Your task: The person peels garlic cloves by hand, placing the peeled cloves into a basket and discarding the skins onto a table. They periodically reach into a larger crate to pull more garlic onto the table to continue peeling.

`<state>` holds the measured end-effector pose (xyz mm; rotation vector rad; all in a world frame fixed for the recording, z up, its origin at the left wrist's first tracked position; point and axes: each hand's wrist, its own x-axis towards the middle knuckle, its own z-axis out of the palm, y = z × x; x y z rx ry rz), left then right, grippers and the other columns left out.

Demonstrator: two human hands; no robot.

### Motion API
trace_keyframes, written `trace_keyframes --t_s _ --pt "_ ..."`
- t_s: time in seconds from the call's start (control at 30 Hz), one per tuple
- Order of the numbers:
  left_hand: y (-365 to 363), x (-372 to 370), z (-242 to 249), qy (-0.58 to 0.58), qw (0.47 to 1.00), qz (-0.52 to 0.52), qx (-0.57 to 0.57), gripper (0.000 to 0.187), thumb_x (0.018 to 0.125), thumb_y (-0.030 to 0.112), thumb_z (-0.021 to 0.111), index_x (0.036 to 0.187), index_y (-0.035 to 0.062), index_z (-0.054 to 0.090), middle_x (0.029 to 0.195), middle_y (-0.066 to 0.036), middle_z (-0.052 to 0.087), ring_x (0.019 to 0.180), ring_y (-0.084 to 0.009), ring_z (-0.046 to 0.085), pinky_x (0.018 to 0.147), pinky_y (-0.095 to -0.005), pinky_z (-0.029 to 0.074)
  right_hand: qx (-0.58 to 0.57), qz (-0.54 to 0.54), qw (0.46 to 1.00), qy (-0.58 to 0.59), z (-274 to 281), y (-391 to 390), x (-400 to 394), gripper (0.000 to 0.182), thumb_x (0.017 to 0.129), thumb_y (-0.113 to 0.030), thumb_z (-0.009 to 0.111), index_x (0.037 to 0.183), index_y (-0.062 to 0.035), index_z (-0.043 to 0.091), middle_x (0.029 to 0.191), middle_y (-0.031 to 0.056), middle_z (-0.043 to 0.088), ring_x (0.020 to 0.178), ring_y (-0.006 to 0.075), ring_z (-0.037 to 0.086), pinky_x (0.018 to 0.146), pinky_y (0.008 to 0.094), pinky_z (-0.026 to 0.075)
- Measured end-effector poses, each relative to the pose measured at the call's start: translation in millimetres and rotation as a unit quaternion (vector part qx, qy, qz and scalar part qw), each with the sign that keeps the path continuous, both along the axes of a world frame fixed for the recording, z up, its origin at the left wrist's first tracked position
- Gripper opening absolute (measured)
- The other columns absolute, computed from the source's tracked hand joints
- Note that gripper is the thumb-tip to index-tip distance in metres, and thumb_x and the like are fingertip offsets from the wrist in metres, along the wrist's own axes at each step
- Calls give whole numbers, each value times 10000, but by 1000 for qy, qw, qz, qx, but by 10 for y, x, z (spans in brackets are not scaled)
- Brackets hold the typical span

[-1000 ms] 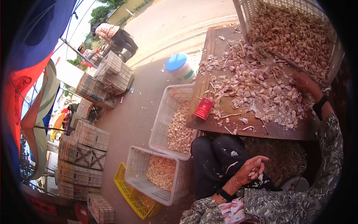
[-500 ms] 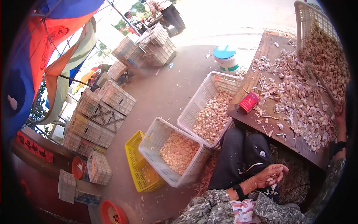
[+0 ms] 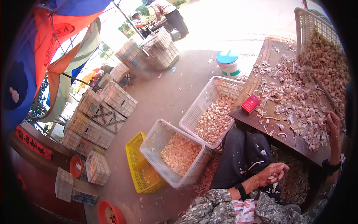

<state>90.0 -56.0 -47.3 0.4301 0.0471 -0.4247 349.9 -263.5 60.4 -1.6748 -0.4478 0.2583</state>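
Change: right hand (image 3: 334,125) is off the tilted crate (image 3: 299,28)'s lip, where it was in the first frame, and now sits lower, at the edge of the loose garlic (image 3: 298,99) on the bench (image 3: 264,56). Reads as a shift from crate to bench pile, so the loose cloves are now in its reach. Right fingers curled, tips close; can't tell if they pinch anything.

Left hand (image 3: 269,174) hasn't really moved: over the lap, below and left of the right fingers in view, fingers curled around a few pale cloves (image 3: 272,177).

Vs first frame: view has swung, so the red box (image 3: 251,103) shows further right, but it's still on the bench corner, up from the left fingers. Two white crates of cloves (image 3: 179,154) (image 3: 214,119) still left of the left fingers.
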Motion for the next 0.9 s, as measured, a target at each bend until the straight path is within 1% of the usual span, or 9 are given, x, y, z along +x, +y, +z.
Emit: trace_keyframes --t_s 0.17,0.23,0.43,0.5,0.57,0.6,0.73,0.8,0.9 --pt "-17 2 -33 -6 1000 10 6 307 918 274 508 1066 5 499 671 -45 547 386 -31 437 347 -130 332 -93 83 992 14 -117 -18 -806 299 890 -184 532 1149 -34 542 705 -10 508 547 50 441 471 186 326" --pt "-42 -12 -30 -8 1000 13 19 304 916 276 512 1063 11 503 671 -42 548 385 -30 434 347 -129 331 -149 105 981 -69 -130 34 -1191 319 860 -137 554 1161 -35 529 742 6 496 607 78 470 525 210 370" --pt "-117 -74 7 -41 992 67 96 301 903 289 537 1053 30 515 650 -24 531 391 -27 422 353 -128 315 -214 135 961 -114 -225 182 -1873 379 796 -87 593 1164 -52 508 756 53 495 678 159 483 629 293 413" --pt "-114 -120 80 -56 984 72 150 280 897 271 550 1039 32 516 636 -18 522 404 -29 425 357 -135 316 -227 155 959 -69 -254 186 -1965 417 791 -98 605 1192 -59 496 766 79 506 726 202 490 680 327 415" --pt "-124 -147 88 -83 978 59 182 259 897 252 549 1029 32 515 634 -17 520 413 -31 430 358 -140 322 -239 159 945 -156 -334 175 -2070 468 781 -115 627 1222 -61 482 795 94 536 743 224 497 699 340 420" --pt "-127 -158 96 -111 970 46 213 239 897 234 549 1019 32 513 632 -16 518 422 -32 436 360 -145 328 -242 163 954 -67 -414 182 -2111 523 762 -128 655 1245 -57 468 857 121 567 773 255 514 723 360 430" --pt "-125 -212 181 -149 952 37 265 193 899 203 538 987 33 506 624 -14 513 429 -37 443 362 -152 333 -284 190 930 -136 -425 177 -2113 559 735 -125 678 1243 -38 463 916 146 585 786 254 538 723 361 447" --pt "-132 -227 209 -163 942 48 291 164 898 193 535 943 38 501 615 -11 511 422 -38 439 362 -156 333 -176 218 959 -42 -516 151 -2071 588 708 -102 684 1241 -12 452 887 152 588 738 233 552 683 343 465" --pt "-154 -227 178 -163 941 53 293 153 900 193 530 915 45 498 606 -8 508 419 -38 439 360 -159 333 -186 247 950 -38 -359 223 -2075 588 691 -72 673 1229 11 449 818 143 587 674 207 554 624 323 470"
